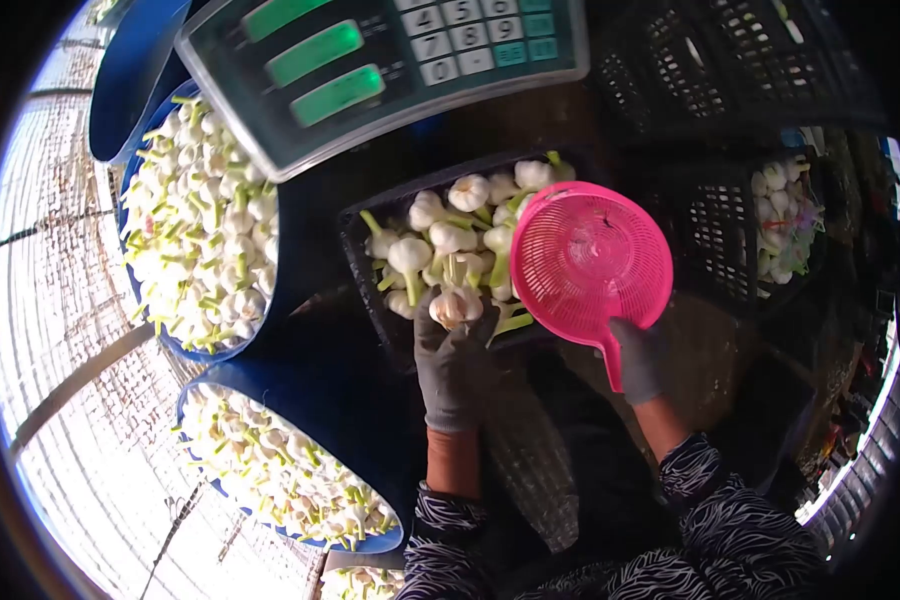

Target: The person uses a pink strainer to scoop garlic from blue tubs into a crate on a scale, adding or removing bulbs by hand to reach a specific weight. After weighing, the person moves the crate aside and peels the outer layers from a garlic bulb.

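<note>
Up in the curled left hand (446, 365), kinda brown-streaked garlic bulb (456, 308); right hand (640, 362) clamped on a pink strainer (592, 260).

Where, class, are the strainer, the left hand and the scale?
Strainer (588, 265): head view, inside of its bowl.
Left hand (447, 365): head view, middle of its glove.
Scale (406, 100): head view, front panel.

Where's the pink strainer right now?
In the head view, the pink strainer is right of centre, held in the right hand, overlapping the right end of the black crate of garlic, below the scale.
</note>
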Tool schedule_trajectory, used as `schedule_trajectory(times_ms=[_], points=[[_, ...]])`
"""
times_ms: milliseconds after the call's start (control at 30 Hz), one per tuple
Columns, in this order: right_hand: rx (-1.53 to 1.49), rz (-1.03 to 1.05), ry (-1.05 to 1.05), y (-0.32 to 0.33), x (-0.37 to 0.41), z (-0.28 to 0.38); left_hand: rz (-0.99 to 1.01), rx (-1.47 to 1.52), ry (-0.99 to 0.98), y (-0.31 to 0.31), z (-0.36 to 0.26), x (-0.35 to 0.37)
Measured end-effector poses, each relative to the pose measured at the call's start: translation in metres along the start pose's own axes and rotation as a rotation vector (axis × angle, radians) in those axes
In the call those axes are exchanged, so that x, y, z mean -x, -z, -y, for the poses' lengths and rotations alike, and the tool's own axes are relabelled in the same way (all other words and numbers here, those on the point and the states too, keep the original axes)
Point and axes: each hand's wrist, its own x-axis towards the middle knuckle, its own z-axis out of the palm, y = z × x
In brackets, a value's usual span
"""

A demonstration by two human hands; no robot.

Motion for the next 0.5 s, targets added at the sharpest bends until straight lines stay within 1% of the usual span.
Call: schedule_trajectory(times_ms=[33,67,100,167,233,267,333,367,467,500], points=[[-0.014,0.001,0.056,-0.008,0.0,-0.009,-0.003,0.087,0.004,0.001,-0.006,0.008],[0.072,0.032,0.066,-0.026,0.009,0.005,-0.005,0.174,0.008,0.002,-0.013,0.016],[0.157,0.063,0.078,-0.047,0.017,0.02,-0.011,0.091,0.022,0.005,-0.019,0.022],[0.12,0.147,0.219,-0.091,0.022,0.022,0.081,0.259,0.01,0.006,-0.037,0.037],[0.126,0.295,0.31,-0.131,0.016,0.012,0.183,0.376,0.008,0.021,-0.052,0.051],[0.128,0.37,0.355,-0.153,0.018,0.014,0.188,0.434,0.014,0.024,-0.061,0.058],[0.118,0.453,0.39,-0.203,0.03,0.017,0.204,0.551,0.028,0.026,-0.082,0.073],[0.126,0.486,0.384,-0.228,0.038,0.019,0.169,0.517,0.028,0.028,-0.091,0.079],[0.169,0.647,0.366,-0.302,0.061,0.029,0.264,0.6,-0.03,0.046,-0.108,0.089],[0.16,0.715,0.342,-0.326,0.068,0.034,0.261,0.607,-0.053,0.051,-0.113,0.092]])
